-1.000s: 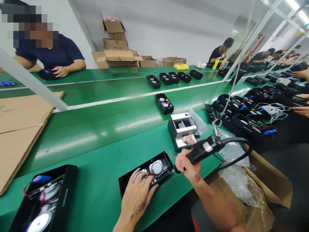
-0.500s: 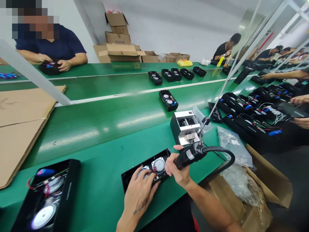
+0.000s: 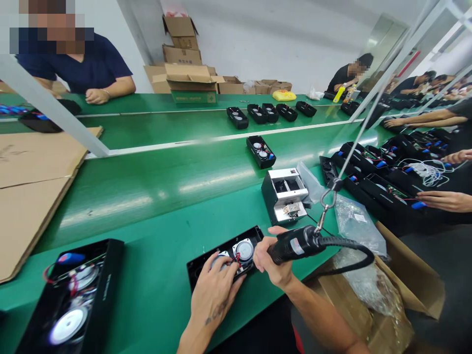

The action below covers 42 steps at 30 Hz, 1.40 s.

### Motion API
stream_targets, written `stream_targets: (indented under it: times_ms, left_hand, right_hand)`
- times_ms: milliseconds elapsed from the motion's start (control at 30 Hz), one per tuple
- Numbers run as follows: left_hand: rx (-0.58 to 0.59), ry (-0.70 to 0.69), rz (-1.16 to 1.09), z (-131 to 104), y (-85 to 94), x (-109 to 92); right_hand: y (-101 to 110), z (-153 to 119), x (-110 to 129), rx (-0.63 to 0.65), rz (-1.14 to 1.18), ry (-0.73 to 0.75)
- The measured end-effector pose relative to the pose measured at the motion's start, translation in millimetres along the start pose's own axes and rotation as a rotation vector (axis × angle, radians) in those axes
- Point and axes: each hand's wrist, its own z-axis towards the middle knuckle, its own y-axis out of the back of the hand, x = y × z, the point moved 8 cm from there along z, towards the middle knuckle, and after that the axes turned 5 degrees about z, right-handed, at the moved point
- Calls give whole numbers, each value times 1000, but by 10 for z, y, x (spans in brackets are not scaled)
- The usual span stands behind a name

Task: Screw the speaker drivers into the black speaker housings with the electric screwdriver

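"Black housing near your desk front edge, bare room to its left. Grip?"

"Your right hand is closed round the corded tool; left hand spread over the housing, can't tell if pinching. Tool label unreadable. Machine just beyond, cord loops right."

This is a factory assembly line — a long green surface runs through the room, with workers seated along its far side. Open black speaker housings crowd it at the right, cardboard boxes are piled by the wall, and a corded black tool hangs from a line — workshop equipment rather than household things.
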Motion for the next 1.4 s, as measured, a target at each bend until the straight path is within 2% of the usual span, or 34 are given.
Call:
stream_targets:
  times_ms: [133, 367, 533, 633, 900, 1033, 1100, 1200, 1400]
  left_hand:
    - [-13, 6, -5, 10, 25, 2]
    - [-5, 6, -21, 17, 29, -5]
    - [-8, 21, -16, 20, 22, 6]
    - [-4, 22, -36, 17, 23, 10]
    - [-153, 92, -204, 62, 235, -5]
    - [-243, 58, -432, 70, 364, -87]
    - [-276, 91, -569, 24, 388, -88]
    - [-290, 216, -710, -93, 335, -50]
    - [-128, 389, -901, -218, 61, -55]
  right_hand:
    - [9, 28, 11, -20, -9, 9]
    - [0, 17, 4, 18, 23, 31]
    - [114, -102, -149, -30, -93, -63]
    - [153, -125, -149, -73, -112, -85]
    - [12, 71, 212, -55, 123, -37]
    - [-36, 97, 399, -66, 126, -65]
    - [-10, 86, 509, -111, 123, -57]
    - [36, 55, 675, -164, 162, 6]
    - [7, -10, 768, -165, 199, 62]
